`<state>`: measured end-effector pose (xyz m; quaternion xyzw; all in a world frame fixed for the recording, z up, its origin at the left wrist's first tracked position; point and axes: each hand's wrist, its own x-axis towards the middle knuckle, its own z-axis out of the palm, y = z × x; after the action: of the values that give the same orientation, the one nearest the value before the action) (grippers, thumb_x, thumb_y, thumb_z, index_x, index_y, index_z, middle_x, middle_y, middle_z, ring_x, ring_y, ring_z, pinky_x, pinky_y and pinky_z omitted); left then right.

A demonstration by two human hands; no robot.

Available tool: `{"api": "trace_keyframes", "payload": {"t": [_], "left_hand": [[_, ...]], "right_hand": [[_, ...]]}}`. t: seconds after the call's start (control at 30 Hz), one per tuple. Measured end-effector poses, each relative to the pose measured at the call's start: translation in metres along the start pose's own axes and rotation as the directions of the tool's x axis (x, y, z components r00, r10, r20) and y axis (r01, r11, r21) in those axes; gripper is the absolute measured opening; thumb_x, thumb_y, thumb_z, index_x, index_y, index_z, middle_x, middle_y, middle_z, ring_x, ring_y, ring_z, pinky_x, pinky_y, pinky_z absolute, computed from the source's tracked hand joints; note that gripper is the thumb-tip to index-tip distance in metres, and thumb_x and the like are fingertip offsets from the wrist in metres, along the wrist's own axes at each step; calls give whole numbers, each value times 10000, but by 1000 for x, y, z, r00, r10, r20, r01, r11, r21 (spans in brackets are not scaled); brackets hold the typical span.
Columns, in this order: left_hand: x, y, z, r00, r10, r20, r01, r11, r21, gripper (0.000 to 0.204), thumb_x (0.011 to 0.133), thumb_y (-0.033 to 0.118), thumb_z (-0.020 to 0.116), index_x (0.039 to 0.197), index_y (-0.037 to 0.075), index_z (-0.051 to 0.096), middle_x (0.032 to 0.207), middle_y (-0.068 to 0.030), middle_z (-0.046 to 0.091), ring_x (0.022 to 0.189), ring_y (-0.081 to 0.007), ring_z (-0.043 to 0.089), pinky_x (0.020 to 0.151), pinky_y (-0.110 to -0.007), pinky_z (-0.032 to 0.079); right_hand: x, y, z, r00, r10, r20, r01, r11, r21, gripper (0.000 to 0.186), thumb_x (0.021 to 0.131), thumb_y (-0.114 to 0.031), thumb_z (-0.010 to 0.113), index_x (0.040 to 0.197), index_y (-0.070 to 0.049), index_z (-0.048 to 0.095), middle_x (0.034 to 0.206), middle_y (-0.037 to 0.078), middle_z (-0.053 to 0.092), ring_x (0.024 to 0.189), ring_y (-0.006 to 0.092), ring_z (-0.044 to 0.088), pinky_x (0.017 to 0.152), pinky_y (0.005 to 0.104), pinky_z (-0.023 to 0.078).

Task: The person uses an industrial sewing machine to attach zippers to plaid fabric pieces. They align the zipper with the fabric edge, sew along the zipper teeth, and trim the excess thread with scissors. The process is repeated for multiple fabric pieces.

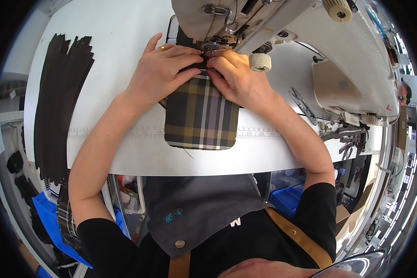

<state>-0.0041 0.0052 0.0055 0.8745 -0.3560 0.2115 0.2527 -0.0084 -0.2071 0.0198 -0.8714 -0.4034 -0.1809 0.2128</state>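
Observation:
A plaid fabric panel (201,116) in olive, black and white, with rounded near corners, lies on the white sewing table. Its far edge meets a dark fabric strip (198,65) just in front of the presser foot (215,46). From the left, my left hand (164,67), with a ring on one finger, pinches the work between thumb and fingers at that edge. My right hand (238,76) is closed on it from the other side, fingers curled close by the foot. Fingertips and machine head partly hide where panel and strip join.
The sewing machine (356,60) rises over the far right. A thick bundle of dark strips (58,106) lies at the left. Thread snips (303,105) rest right of my right forearm, near a tangle of dark scraps (347,136). A printed ruler scale (120,131) crosses the tabletop. Blue bins (286,199) stand below.

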Motion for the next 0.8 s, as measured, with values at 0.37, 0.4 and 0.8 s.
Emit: {"api": "trace_keyframes", "payload": {"t": [0.37,0.4,0.8], "left_hand": [[7,1,6,988,127,-85,-125,992,31,92,764,116,674,835,69,640,878,1,597,765,-209,604,685,-313,506],[6,1,5,988,125,-87,-124,992,17,98,762,114,675,842,66,642,879,-3,597,770,-213,603,688,-316,506],[7,4,6,990,85,-109,-88,996,-26,131,738,85,689,858,58,646,867,-18,609,784,-221,602,692,-326,512]], "right_hand": [[-2,-3,9,993,-29,-112,18,995,-97,134,764,-141,679,837,-79,585,829,60,615,704,242,613,585,347,511],[-2,-3,8,996,-24,-83,14,992,-122,143,770,-145,687,861,-80,598,867,46,618,748,231,613,605,333,513],[-1,-1,7,984,-22,-177,9,997,-71,130,733,-125,689,815,-88,596,763,44,592,646,244,572,567,350,469]]}}
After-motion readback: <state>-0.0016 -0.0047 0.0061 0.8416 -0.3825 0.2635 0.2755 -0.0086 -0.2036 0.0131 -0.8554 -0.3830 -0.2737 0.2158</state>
